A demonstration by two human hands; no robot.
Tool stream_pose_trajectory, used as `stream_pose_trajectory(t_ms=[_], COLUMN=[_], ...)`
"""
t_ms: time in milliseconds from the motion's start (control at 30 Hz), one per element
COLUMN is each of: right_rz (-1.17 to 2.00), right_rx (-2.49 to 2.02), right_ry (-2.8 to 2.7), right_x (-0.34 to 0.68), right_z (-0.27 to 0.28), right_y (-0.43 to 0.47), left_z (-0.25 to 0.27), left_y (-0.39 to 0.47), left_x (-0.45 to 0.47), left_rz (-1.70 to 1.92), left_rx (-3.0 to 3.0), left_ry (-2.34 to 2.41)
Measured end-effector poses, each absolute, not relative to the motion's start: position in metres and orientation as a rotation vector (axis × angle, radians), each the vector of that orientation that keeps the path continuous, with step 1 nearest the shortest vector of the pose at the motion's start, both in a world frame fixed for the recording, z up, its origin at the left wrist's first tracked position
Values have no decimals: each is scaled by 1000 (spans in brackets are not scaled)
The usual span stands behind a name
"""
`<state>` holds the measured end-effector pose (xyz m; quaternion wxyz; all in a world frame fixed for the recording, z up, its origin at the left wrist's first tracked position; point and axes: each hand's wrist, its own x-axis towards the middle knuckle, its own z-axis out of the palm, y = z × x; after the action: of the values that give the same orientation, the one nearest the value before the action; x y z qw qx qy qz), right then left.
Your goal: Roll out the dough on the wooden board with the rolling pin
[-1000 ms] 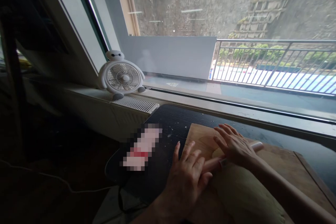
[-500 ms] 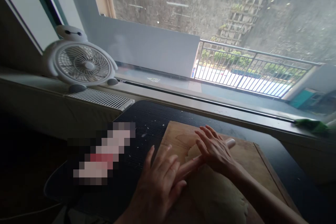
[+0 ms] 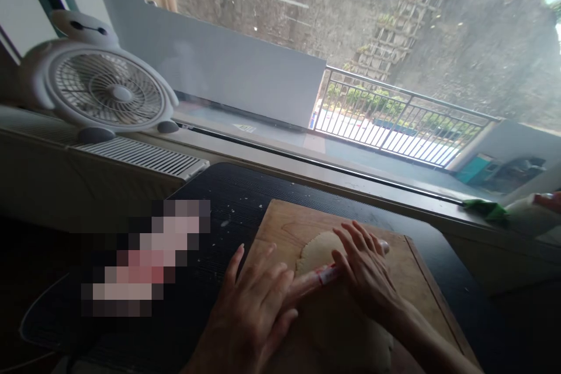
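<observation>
A wooden rolling pin (image 3: 309, 283) lies slantwise across a flattened sheet of dough (image 3: 321, 249) on a wooden board (image 3: 280, 217). Fingers outstretched and spread, my left hand (image 3: 256, 298) rests on the pin's near left end. My right hand (image 3: 367, 269) lies over its far right part, palm down with extended fingers; the pin's tip pokes out beyond them. A red and pale marking shows on the pin between the hands. Dough spreads on both sides of the pin, and its near part is in shadow, partly covered by my hands.
The board sits on a black table (image 3: 236, 187) flecked with white bits. To the left is a pixelated pale and red item (image 3: 144, 263). A white fan (image 3: 116, 90) stands by the window, and a green item (image 3: 486, 209) lies on the sill at right.
The rolling pin has turned, bringing its red marking into view, and more dough shows on its far side. Both hands remain on it. The camera view has shifted, with the fan looking larger.
</observation>
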<state>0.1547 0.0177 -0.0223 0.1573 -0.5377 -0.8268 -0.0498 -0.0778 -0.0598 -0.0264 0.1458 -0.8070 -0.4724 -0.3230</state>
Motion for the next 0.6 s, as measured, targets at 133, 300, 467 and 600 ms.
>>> stream_pose_trajectory(t_ms=[133,300,467,600], right_rz=[80,197,-119,-238], right_rx=[-1666,-1719,-1534,-1528], right_ry=[-2276,-2284,-2405,-2436], right_x=[114,97,158,195], right_z=[-11,-3,-21,-26], right_y=[88,112,17,-21], left_z=[-22,-19,-29,-27], left_y=[-44,-40,-54,-51], left_x=[-82,-86,-80,-79], left_rz=[-969,-968,-1012,-981], left_rx=[-2267,-2278,-2363,-2421], left_ry=[-1522,-1554,-1422,-1432])
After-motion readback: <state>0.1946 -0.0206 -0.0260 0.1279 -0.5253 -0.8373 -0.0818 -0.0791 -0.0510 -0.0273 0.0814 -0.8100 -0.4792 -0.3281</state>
